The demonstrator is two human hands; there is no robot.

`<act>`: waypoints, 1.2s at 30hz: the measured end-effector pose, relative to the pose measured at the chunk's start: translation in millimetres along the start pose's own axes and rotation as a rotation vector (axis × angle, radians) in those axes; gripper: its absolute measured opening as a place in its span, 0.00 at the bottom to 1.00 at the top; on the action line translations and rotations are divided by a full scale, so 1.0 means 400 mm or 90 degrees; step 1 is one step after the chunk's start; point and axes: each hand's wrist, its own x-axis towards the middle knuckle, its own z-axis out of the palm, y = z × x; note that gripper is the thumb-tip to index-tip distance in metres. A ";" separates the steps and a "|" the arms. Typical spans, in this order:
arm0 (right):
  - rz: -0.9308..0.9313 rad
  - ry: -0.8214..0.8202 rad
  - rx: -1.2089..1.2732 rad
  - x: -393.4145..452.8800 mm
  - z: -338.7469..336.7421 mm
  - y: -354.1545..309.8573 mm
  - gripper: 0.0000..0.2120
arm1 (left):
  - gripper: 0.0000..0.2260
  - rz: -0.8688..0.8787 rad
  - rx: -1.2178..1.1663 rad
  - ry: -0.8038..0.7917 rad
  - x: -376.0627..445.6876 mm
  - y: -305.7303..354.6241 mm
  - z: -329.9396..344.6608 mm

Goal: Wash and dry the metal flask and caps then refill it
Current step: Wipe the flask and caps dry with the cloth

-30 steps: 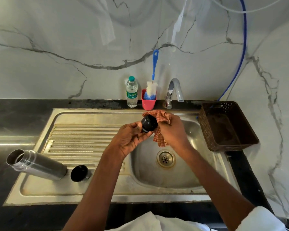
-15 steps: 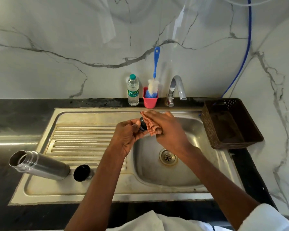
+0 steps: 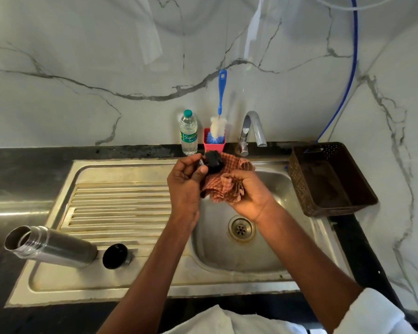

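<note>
Above the sink basin point(image 3: 270, 247), the left hand point(image 3: 186, 184) pinches a small black stopper cap point(image 3: 212, 162) between curled fingers and thumb, holding it at its side wall. The right hand point(image 3: 249, 196) is closed round a bunched checked cloth point(image 3: 223, 189), which lies against the underside of the cap.

The cap appears to be moulded plastic: rigid, light and, if wet, likely slippery. A grip across its side wall leaves the top and inner faces free for wiping. The cloth is soft woven fabric, pliable enough to be pressed into recesses.

On the ribbed draining board point(image 3: 121, 208), the metal flask point(image 3: 51, 247) lies on its side with its open threaded mouth toward the left. Its body is smooth brushed steel, cylindrical and stiff; it can roll, so it is best taken round the mid-body. A second cap point(image 3: 116, 256), black inside with a metal rim, rests just beside the flask base.

Behind the sink stand a plastic water bottle point(image 3: 188, 136), a bottle brush point(image 3: 219, 121) in a pink holder point(image 3: 214, 147), and a chrome tap point(image 3: 251, 131). A brown perforated basket point(image 3: 331, 179) sits to the right.
</note>
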 end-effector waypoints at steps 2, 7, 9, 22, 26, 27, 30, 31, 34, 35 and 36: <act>0.035 0.015 0.033 -0.001 -0.006 0.017 0.20 | 0.16 0.085 0.082 0.005 0.001 -0.013 0.000; 0.010 0.124 -0.145 -0.025 -0.050 0.064 0.18 | 0.16 0.166 0.309 0.007 0.036 -0.048 -0.067; -0.157 0.215 -0.268 -0.038 -0.043 0.066 0.11 | 0.14 0.127 0.290 0.002 0.030 -0.054 -0.074; -0.416 0.093 -0.986 -0.009 0.022 0.017 0.26 | 0.17 0.018 0.000 -0.016 -0.004 -0.002 -0.022; -0.521 0.095 -1.192 -0.028 0.003 0.066 0.38 | 0.20 0.017 -0.033 -0.013 -0.031 -0.004 -0.032; -0.467 0.101 -1.112 -0.024 0.009 0.048 0.32 | 0.20 0.004 -0.059 -0.031 -0.042 -0.006 -0.038; -0.213 0.084 -0.882 -0.031 0.040 -0.016 0.14 | 0.17 -0.069 -0.168 -0.044 -0.056 -0.011 -0.047; -0.166 0.081 -0.809 -0.040 0.046 -0.029 0.13 | 0.16 -0.083 -0.206 -0.050 -0.056 -0.014 -0.046; -0.138 0.125 -0.588 -0.064 0.046 -0.022 0.13 | 0.14 -0.031 -0.180 -0.082 -0.062 -0.012 -0.033; -0.150 0.157 -0.540 -0.064 0.041 -0.008 0.11 | 0.14 0.008 -0.127 -0.083 -0.067 -0.011 -0.028; -0.158 0.181 -0.497 -0.066 0.036 0.008 0.10 | 0.15 0.050 -0.066 -0.078 -0.072 -0.012 -0.024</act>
